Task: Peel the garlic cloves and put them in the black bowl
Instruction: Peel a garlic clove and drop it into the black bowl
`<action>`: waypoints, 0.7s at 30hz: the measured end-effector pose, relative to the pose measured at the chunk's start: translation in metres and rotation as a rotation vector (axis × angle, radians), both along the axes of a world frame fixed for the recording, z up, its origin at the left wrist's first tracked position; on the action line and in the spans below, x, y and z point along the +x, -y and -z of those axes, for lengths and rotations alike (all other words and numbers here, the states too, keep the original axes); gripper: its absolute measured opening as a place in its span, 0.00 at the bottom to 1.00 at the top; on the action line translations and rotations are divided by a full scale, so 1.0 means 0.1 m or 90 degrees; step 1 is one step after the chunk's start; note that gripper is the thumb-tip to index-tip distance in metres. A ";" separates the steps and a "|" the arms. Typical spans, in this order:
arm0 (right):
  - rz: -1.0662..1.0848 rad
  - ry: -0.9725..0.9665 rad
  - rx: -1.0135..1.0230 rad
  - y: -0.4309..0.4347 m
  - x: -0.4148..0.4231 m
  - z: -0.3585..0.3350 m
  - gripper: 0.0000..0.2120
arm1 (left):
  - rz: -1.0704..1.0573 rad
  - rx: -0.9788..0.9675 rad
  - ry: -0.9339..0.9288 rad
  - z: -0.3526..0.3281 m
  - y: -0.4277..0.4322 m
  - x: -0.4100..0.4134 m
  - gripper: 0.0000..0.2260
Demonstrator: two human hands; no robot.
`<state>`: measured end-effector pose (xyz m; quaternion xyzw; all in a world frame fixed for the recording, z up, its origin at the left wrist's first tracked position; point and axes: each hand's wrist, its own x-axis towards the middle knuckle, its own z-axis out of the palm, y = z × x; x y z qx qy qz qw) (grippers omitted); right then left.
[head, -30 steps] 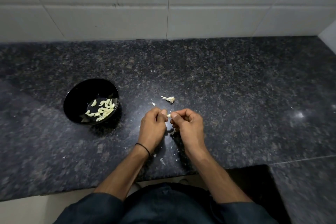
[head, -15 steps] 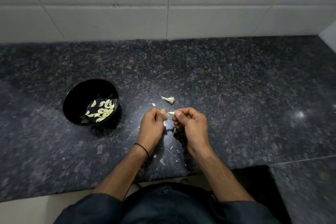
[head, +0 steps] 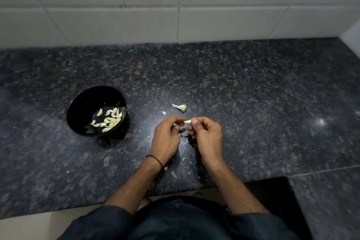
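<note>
A pale garlic clove (head: pixel 187 121) is pinched between the thumb and fingers of my right hand (head: pixel 206 137), just above the dark granite counter (head: pixel 253 103). My left hand (head: pixel 167 138) sits close beside it, its curled fingertips touching the clove's left end. The black bowl (head: pixel 78 107) stands to the left of my hands and holds several peeled cloves (head: pixel 109 120). A bare garlic stem and root (head: pixel 180 107) lies on the counter just beyond my hands.
Small white flakes of garlic skin (head: pixel 174 174) are scattered on the counter under and near my wrists. A white tiled wall (head: pixel 175 6) rises behind the counter. The counter's front edge is near my body; a recess cuts in at the lower right.
My hands have drawn slightly apart and more of the clove shows between them. The bowl and stem have not moved.
</note>
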<state>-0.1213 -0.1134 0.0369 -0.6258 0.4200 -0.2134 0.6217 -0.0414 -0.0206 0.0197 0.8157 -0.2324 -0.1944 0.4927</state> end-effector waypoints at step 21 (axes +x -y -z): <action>0.043 0.055 0.162 -0.09 0.10 -0.02 0.15 | -0.029 -0.103 -0.014 -0.12 0.03 -0.12 0.04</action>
